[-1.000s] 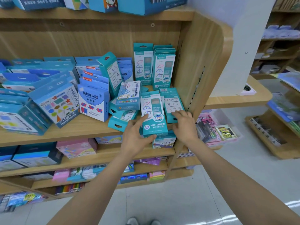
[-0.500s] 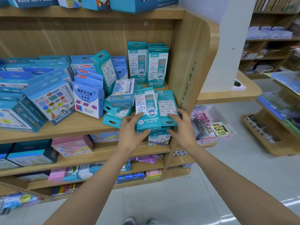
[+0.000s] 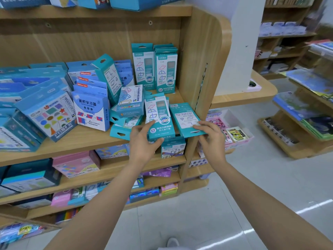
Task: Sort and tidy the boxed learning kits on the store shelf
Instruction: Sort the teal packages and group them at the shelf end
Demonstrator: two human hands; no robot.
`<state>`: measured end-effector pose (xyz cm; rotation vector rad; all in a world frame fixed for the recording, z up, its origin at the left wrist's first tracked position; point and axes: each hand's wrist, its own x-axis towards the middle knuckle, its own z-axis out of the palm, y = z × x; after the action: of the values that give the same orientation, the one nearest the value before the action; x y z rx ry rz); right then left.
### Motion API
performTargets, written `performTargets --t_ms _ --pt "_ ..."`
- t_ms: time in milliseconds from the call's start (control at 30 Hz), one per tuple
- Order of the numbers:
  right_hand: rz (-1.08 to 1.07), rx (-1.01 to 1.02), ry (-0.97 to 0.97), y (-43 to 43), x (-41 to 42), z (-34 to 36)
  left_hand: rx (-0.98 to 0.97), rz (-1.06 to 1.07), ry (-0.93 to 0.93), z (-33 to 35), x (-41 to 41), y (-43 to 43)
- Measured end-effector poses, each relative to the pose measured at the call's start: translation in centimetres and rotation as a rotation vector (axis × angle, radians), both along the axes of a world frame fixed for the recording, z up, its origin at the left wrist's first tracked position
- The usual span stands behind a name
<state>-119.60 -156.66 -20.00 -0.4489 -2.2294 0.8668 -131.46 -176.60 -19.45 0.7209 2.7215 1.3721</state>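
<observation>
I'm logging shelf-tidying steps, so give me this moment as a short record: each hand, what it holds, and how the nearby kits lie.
left hand: grips the near end of a teal kit box, printed face up
right hand: pinches the near end of a second teal box, hang tab toward the person
location: right end of the middle shelf
back row: upright teal boxes by the back panel
left of hands: tumbled teal boxes; blue kit boxes leaning
</observation>
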Motion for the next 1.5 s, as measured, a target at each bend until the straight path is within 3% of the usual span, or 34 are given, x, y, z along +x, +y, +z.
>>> performTargets --t_ms 300,400,500,600,700,800,933,1033,1233,1367,1500 --pt "0.049 -0.198 0.126 -1.0 2.4 3.5 -0.164 0.003 0.069 0.1 -0.1 1.3" --pt "0.057 -0.253 0.189 -0.9 2.5 4.1 -0.153 -0.003 0.209 0.6 0.7 1.0" --pt "0.056 -0.243 0.233 -1.0 2.4 5.3 -0.042 -0.148 0.368 2.0 1.5 2.1" --pt "0.042 -0.268 0.237 -1.6 2.5 6.4 0.083 -0.311 0.200 4.3 2.0 4.6" --pt "0.044 -0.301 0.259 -1.6 2.9 7.7 0.106 -0.342 0.244 5.3 2.1 6.5" --pt "0.101 -0.362 0.264 -1.1 3.5 8.6 0.278 -0.343 0.120 5.9 2.1 6.6" --pt "0.123 -0.322 -0.042 -0.2 2.7 7.3 0.500 -0.420 -0.076 7.7 2.0 6.1" --pt "0.135 -0.410 -0.061 -0.7 0.9 7.0 0.540 -0.343 -0.168 8.6 0.7 5.3" --pt "0.040 -0.612 -0.169 -1.7 -6.6 7.1 0.145 -0.062 -0.029 6.4 -2.6 -0.2" --pt "-0.031 -0.522 -0.341 -2.9 -9.8 5.8 -0.045 -0.093 -0.197 5.3 -3.0 -1.5" --pt "0.033 -0.411 -0.498 -3.1 -10.1 6.4 -0.074 -0.133 -0.355 5.1 -3.2 -0.9"
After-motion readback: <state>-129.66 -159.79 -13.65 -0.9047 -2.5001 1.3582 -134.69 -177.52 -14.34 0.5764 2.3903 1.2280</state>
